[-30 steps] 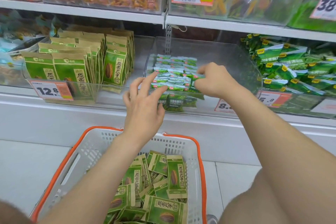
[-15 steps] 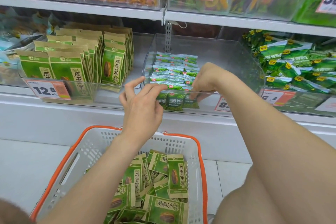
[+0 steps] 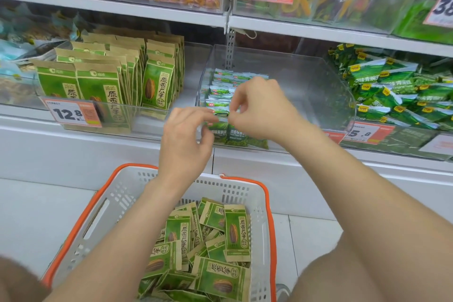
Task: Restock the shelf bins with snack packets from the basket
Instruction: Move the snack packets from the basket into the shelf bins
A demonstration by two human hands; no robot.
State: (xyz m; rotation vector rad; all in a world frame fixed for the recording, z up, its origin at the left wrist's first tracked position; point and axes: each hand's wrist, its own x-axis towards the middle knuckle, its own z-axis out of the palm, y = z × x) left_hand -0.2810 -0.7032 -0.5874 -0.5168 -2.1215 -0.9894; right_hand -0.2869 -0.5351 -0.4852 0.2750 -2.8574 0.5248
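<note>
Snack packets (image 3: 235,230) of green and tan paper, each printed with a sunflower seed, lie heaped in the white plastic basket with the orange rim (image 3: 269,216). The basket stands on the pale tiled floor (image 3: 31,216), below both our forearms. Neither grip touches the heap, because both are up at the shelf and well apart from it.

The right grip (image 3: 259,108) is narrow, its fingers curled. Its thumb and forefinger pinch the top edge of one of the small glossy green sachets (image 3: 220,91) at the front of the clear plastic middle bin (image 3: 306,76). These sachets stand in tight rows along the bin's left side.

The left grip (image 3: 186,140) hovers just beside the right one, fingers curled, with the tips at the same front row. Blur keeps us from telling whether it holds a sachet or only touches one.

In the clear plastic left bin (image 3: 147,127), upright seed packets of the basket's kind (image 3: 103,88) stand in rows behind a white and orange price tag reading 12.8 (image 3: 71,114). That bin lies to the left of both grips, near the left one. To the right, another bin holds loose bright green foil bags (image 3: 382,95).
</note>
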